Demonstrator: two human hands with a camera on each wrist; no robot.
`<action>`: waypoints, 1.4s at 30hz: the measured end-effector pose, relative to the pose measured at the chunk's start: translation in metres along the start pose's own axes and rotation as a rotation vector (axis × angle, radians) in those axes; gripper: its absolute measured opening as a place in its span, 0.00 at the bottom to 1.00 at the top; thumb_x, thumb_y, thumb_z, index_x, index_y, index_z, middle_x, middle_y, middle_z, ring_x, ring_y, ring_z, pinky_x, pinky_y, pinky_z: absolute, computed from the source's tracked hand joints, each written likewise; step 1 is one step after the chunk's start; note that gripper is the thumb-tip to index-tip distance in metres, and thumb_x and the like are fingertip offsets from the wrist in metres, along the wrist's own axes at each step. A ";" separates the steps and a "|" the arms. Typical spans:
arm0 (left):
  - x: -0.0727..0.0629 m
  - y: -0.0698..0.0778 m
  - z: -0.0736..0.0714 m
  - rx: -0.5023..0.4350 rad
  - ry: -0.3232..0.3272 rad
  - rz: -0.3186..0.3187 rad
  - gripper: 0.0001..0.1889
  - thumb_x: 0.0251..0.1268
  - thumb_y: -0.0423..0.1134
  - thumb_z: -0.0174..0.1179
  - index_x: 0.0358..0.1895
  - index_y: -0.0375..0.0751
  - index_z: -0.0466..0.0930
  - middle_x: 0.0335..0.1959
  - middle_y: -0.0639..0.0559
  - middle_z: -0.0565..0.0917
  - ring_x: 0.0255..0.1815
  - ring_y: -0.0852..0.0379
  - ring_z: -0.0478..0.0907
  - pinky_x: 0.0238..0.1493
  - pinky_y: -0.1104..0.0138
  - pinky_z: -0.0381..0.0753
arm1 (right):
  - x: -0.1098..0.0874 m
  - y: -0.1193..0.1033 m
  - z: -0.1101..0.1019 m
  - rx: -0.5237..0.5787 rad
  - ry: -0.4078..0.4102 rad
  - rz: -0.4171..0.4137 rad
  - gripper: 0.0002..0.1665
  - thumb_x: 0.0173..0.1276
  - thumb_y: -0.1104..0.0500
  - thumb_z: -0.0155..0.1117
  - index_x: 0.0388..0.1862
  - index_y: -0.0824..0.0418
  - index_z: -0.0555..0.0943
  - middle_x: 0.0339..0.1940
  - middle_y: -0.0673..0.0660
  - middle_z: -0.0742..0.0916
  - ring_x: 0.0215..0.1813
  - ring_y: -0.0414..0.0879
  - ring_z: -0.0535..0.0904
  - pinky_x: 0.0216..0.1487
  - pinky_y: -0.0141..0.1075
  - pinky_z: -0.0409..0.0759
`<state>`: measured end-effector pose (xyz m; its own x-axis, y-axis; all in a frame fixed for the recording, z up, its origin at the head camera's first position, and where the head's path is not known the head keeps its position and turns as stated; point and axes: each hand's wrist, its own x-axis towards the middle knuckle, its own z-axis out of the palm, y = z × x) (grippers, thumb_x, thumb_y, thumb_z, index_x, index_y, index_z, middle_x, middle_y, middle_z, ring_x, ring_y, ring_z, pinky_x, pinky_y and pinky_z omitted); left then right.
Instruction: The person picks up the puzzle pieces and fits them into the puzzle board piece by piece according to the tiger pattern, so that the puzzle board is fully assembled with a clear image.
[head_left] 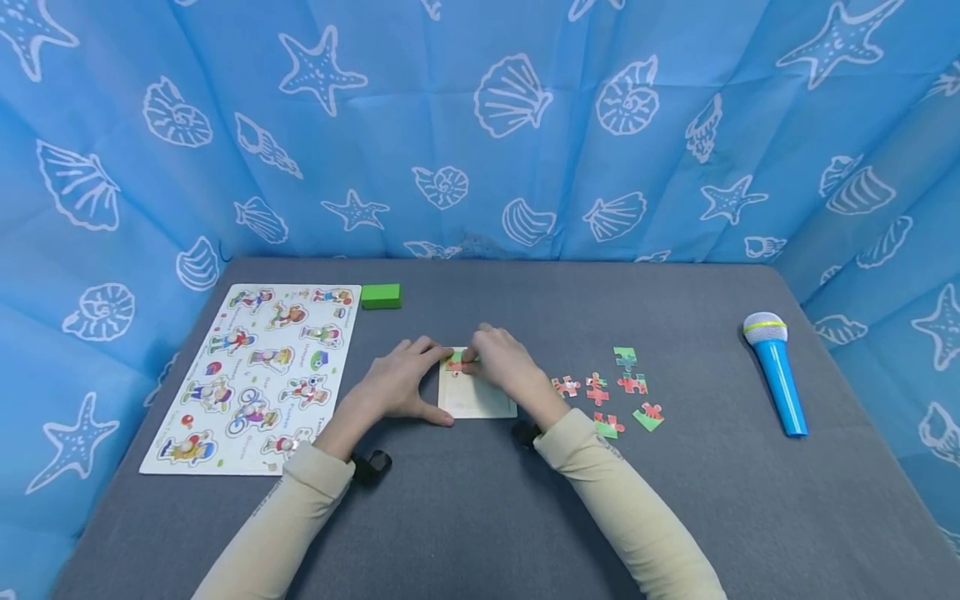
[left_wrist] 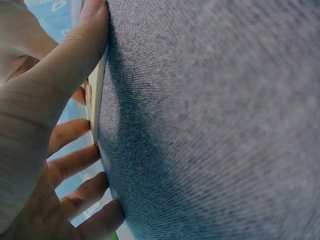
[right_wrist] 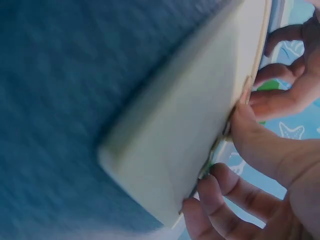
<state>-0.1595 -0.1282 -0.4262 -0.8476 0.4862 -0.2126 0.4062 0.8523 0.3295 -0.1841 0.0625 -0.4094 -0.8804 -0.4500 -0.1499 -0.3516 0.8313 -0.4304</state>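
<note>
A small pale puzzle tray [head_left: 480,403] lies on the grey table, with red and green jigsaw pieces [head_left: 455,363] at its upper left. My left hand [head_left: 401,379] rests at the tray's left side, its thumb by the near corner and its fairly straight fingers along the edge and on the tabletop. Over the tray's far edge, my right hand [head_left: 501,357] pinches a jigsaw piece between thumb and curled fingers, low against the tray. That piece is mostly hidden by the fingers. In the right wrist view, the bare tray surface [right_wrist: 175,120] stretches out beside the thumb.
Several loose jigsaw pieces [head_left: 597,390] lie right of the tray. A white peg puzzle board [head_left: 251,379] with figures covers the table's left part, a green block [head_left: 381,296] at its far corner. A blue toy microphone [head_left: 780,379] lies far right. A blue shell-patterned curtain [head_left: 480,192] hangs behind.
</note>
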 end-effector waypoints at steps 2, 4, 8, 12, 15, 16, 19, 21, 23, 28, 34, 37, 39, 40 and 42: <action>0.000 0.000 0.000 -0.006 0.002 -0.001 0.56 0.45 0.72 0.73 0.79 0.53 0.64 0.71 0.49 0.72 0.65 0.45 0.72 0.54 0.40 0.80 | 0.000 0.000 0.002 -0.011 0.012 -0.009 0.07 0.68 0.59 0.72 0.39 0.61 0.93 0.41 0.60 0.86 0.41 0.52 0.83 0.40 0.41 0.83; -0.001 0.001 0.000 -0.011 0.002 -0.004 0.56 0.45 0.72 0.74 0.79 0.53 0.64 0.70 0.49 0.72 0.65 0.45 0.72 0.54 0.41 0.80 | -0.001 0.000 0.003 -0.015 0.022 -0.009 0.07 0.68 0.59 0.72 0.39 0.61 0.93 0.42 0.60 0.86 0.42 0.52 0.83 0.41 0.42 0.84; -0.001 0.001 0.000 -0.014 -0.002 -0.006 0.56 0.45 0.72 0.74 0.78 0.53 0.64 0.70 0.49 0.72 0.65 0.45 0.72 0.54 0.41 0.79 | -0.002 -0.001 0.004 -0.013 0.037 0.018 0.07 0.68 0.58 0.73 0.41 0.60 0.92 0.44 0.59 0.87 0.45 0.52 0.84 0.44 0.43 0.85; 0.000 0.001 0.000 -0.005 0.003 -0.003 0.55 0.45 0.72 0.74 0.78 0.53 0.64 0.70 0.49 0.72 0.65 0.45 0.72 0.54 0.41 0.79 | -0.004 0.000 0.003 -0.035 0.050 0.017 0.09 0.68 0.57 0.73 0.45 0.58 0.92 0.47 0.58 0.87 0.47 0.53 0.84 0.43 0.45 0.85; 0.000 0.001 0.000 0.006 0.009 -0.002 0.56 0.45 0.72 0.73 0.78 0.53 0.64 0.70 0.49 0.72 0.65 0.45 0.72 0.54 0.41 0.80 | -0.006 0.002 0.001 -0.077 0.062 0.003 0.11 0.70 0.53 0.72 0.47 0.55 0.91 0.47 0.57 0.87 0.46 0.52 0.84 0.40 0.47 0.85; 0.000 0.001 0.000 0.009 0.010 -0.002 0.56 0.45 0.73 0.73 0.78 0.53 0.64 0.70 0.49 0.72 0.65 0.45 0.72 0.54 0.41 0.80 | -0.007 0.003 0.000 -0.091 0.066 -0.003 0.12 0.70 0.52 0.71 0.48 0.54 0.91 0.47 0.56 0.87 0.45 0.52 0.84 0.39 0.47 0.84; -0.001 0.001 0.000 0.010 0.009 -0.005 0.56 0.45 0.73 0.73 0.78 0.53 0.64 0.70 0.48 0.72 0.65 0.45 0.72 0.53 0.40 0.80 | -0.009 0.008 -0.004 -0.117 0.076 -0.016 0.13 0.71 0.49 0.70 0.49 0.51 0.91 0.46 0.55 0.86 0.43 0.51 0.82 0.35 0.45 0.82; -0.001 0.001 0.000 0.008 0.006 -0.005 0.56 0.45 0.73 0.73 0.78 0.53 0.64 0.70 0.48 0.72 0.65 0.45 0.71 0.54 0.40 0.79 | -0.012 0.012 -0.009 -0.120 0.079 -0.017 0.14 0.71 0.49 0.69 0.51 0.50 0.90 0.47 0.55 0.86 0.44 0.51 0.82 0.36 0.46 0.82; 0.000 0.001 0.000 0.007 0.004 -0.004 0.56 0.45 0.73 0.73 0.78 0.53 0.64 0.70 0.48 0.72 0.65 0.45 0.71 0.54 0.40 0.79 | -0.014 0.017 -0.014 -0.115 0.081 -0.008 0.14 0.72 0.49 0.69 0.52 0.50 0.90 0.47 0.56 0.86 0.44 0.52 0.82 0.36 0.46 0.82; 0.000 0.000 0.001 0.008 0.010 0.001 0.56 0.45 0.73 0.73 0.78 0.53 0.65 0.70 0.48 0.72 0.65 0.45 0.71 0.55 0.40 0.79 | -0.026 0.040 -0.029 -0.094 0.114 0.005 0.15 0.72 0.50 0.68 0.53 0.52 0.90 0.48 0.58 0.85 0.42 0.51 0.81 0.33 0.43 0.79; -0.001 0.001 0.000 0.009 0.022 0.006 0.56 0.45 0.72 0.74 0.78 0.53 0.65 0.70 0.48 0.72 0.65 0.45 0.71 0.54 0.42 0.80 | -0.046 0.078 -0.050 -0.110 0.143 0.063 0.17 0.71 0.52 0.69 0.56 0.54 0.88 0.50 0.61 0.85 0.46 0.56 0.83 0.33 0.47 0.80; -0.001 0.001 0.000 0.013 0.020 0.006 0.56 0.45 0.72 0.74 0.78 0.53 0.64 0.70 0.48 0.72 0.66 0.45 0.71 0.55 0.42 0.80 | -0.057 0.097 -0.058 -0.121 0.138 0.101 0.19 0.72 0.53 0.68 0.58 0.55 0.87 0.53 0.63 0.85 0.52 0.59 0.83 0.40 0.53 0.83; -0.001 0.001 0.000 0.013 0.018 0.005 0.56 0.45 0.72 0.74 0.78 0.53 0.64 0.71 0.48 0.72 0.66 0.45 0.71 0.55 0.42 0.80 | -0.064 0.108 -0.062 -0.117 0.130 0.125 0.20 0.73 0.53 0.67 0.60 0.56 0.86 0.54 0.64 0.85 0.54 0.60 0.82 0.43 0.56 0.83; -0.001 0.001 0.000 0.012 0.017 0.004 0.56 0.45 0.72 0.74 0.78 0.53 0.64 0.71 0.48 0.72 0.66 0.45 0.71 0.55 0.42 0.80 | -0.068 0.114 -0.064 -0.115 0.125 0.136 0.20 0.73 0.53 0.66 0.61 0.56 0.86 0.55 0.65 0.84 0.55 0.61 0.82 0.45 0.57 0.82; 0.000 0.002 0.000 0.008 0.014 0.003 0.56 0.44 0.72 0.74 0.78 0.53 0.64 0.70 0.48 0.72 0.66 0.45 0.71 0.56 0.41 0.79 | -0.076 0.123 -0.069 -0.103 0.117 0.160 0.21 0.73 0.53 0.66 0.63 0.57 0.84 0.56 0.65 0.84 0.56 0.61 0.82 0.46 0.58 0.82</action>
<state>-0.1584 -0.1270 -0.4258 -0.8513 0.4857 -0.1984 0.4110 0.8525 0.3231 -0.1827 0.2215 -0.3901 -0.9564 -0.2737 -0.1022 -0.2298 0.9208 -0.3151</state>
